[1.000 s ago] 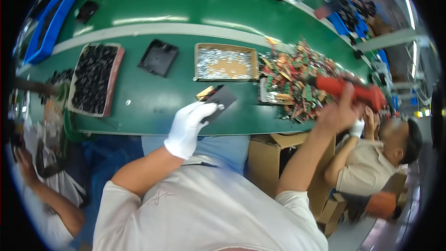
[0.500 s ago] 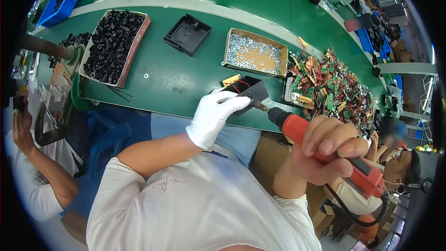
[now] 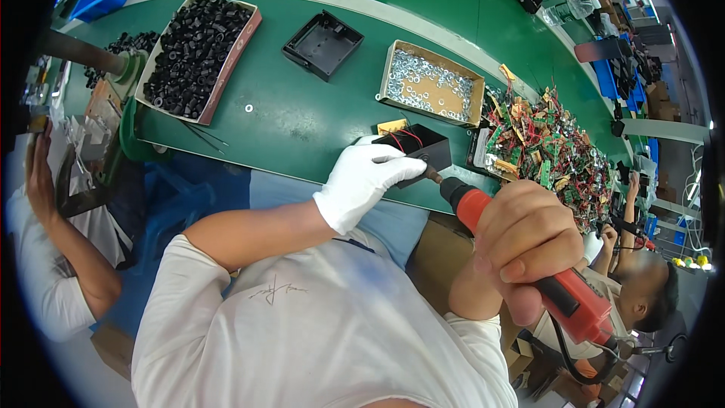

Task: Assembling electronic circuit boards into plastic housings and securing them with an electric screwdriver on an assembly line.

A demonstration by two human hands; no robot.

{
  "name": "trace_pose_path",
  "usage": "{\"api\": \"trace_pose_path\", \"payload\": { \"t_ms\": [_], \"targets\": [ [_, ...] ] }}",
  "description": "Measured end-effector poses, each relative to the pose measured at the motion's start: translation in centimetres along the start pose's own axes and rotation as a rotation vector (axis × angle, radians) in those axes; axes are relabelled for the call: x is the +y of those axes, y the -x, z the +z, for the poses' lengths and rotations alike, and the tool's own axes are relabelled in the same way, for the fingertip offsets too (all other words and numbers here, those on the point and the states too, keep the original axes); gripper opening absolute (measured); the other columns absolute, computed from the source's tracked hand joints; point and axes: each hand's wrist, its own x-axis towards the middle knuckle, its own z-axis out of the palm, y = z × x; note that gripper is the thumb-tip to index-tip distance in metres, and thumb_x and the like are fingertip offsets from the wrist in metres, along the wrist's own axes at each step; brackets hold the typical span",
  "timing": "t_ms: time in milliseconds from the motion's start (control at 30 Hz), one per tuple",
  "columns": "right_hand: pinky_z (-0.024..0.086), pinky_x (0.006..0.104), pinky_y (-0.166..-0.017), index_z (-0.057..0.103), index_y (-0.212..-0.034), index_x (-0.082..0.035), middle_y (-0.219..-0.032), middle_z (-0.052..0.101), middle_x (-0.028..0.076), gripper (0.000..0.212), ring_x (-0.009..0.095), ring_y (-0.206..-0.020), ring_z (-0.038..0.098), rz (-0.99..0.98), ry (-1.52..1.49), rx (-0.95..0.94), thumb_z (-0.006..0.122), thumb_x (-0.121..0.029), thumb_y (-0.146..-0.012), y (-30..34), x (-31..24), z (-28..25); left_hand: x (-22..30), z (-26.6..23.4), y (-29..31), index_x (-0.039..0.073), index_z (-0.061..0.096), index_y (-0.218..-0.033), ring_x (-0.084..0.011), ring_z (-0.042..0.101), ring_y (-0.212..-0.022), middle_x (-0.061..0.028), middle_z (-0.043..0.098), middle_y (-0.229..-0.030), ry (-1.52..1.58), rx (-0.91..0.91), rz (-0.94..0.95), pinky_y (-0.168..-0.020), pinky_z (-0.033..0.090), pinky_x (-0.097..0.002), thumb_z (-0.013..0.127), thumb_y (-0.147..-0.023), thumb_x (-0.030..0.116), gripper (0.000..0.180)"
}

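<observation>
My left hand (image 3: 361,180), in a white glove, is closed round a black plastic box (image 3: 432,145) at the table's near edge. Red wires (image 3: 408,138) and a small yellow-topped part (image 3: 392,127) show at the box's open top. In my bare right hand (image 3: 529,238) is a red electric screwdriver (image 3: 474,208) with a black nose, its fingers wrapped round the body. The driver's bit end (image 3: 436,177) points at the side of the box, by a dark round fitting there; whether they touch I cannot tell.
A carton of black plastic nuts (image 3: 198,57) stands at left, beside a green press (image 3: 136,117). Beyond my hands are an empty black case (image 3: 322,44) and a tray of metal washers (image 3: 432,83). Wired circuit boards (image 3: 547,147) are heaped at right. Co-workers sit on both sides.
My left hand and the box appear a little farther right. My right hand's grip on the screwdriver has shifted, with its back turned more upward. The box stays held.
</observation>
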Motion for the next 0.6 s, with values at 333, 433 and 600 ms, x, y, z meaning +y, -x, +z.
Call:
{"api": "trace_pose_path", "payload": {
  "t_ms": [333, 433, 600],
  "targets": [
    [0.051, 0.0265, -0.054, 0.061, -0.104, -0.012, -0.078, 0.075, 0.007, 0.033, 0.014, -0.054, 0.061, 0.035, 0.176, 0.335, 0.079, -0.038, -0.099, 0.6, -0.6, 1.0, 0.3, 0.7, -0.3, -0.001, 0.081, -0.093, -0.0141, 0.06, -0.084, -0.0056, 0.071, -0.089, 0.277, 0.11, -0.121, -0.078, 0.047, -0.0268, 0.075, -0.093, 0.02, 0.022],
    [0.051, 0.026, -0.055, 0.059, -0.107, -0.012, -0.081, 0.076, 0.008, 0.033, 0.014, -0.056, 0.062, 0.003, 0.18, 0.347, 0.077, -0.039, -0.1, 1.2, -0.7, 0.8, 0.7, 1.2, -0.3, -0.002, 0.081, -0.093, -0.014, 0.06, -0.085, -0.0055, 0.071, -0.089, 0.304, 0.136, -0.138, -0.078, 0.047, -0.0267, 0.075, -0.094, 0.021, 0.024],
    [0.049, 0.0261, -0.056, 0.058, -0.111, -0.013, -0.088, 0.074, 0.009, 0.029, 0.013, -0.061, 0.062, -0.031, 0.251, 0.289, 0.072, -0.038, -0.103, 1.8, -0.7, 1.0, 0.8, 1.5, -0.3, -0.003, 0.081, -0.095, -0.0139, 0.061, -0.086, -0.0052, 0.072, -0.089, 0.313, 0.174, -0.147, -0.079, 0.048, -0.0266, 0.074, -0.095, 0.02, 0.024]
  ]
}}
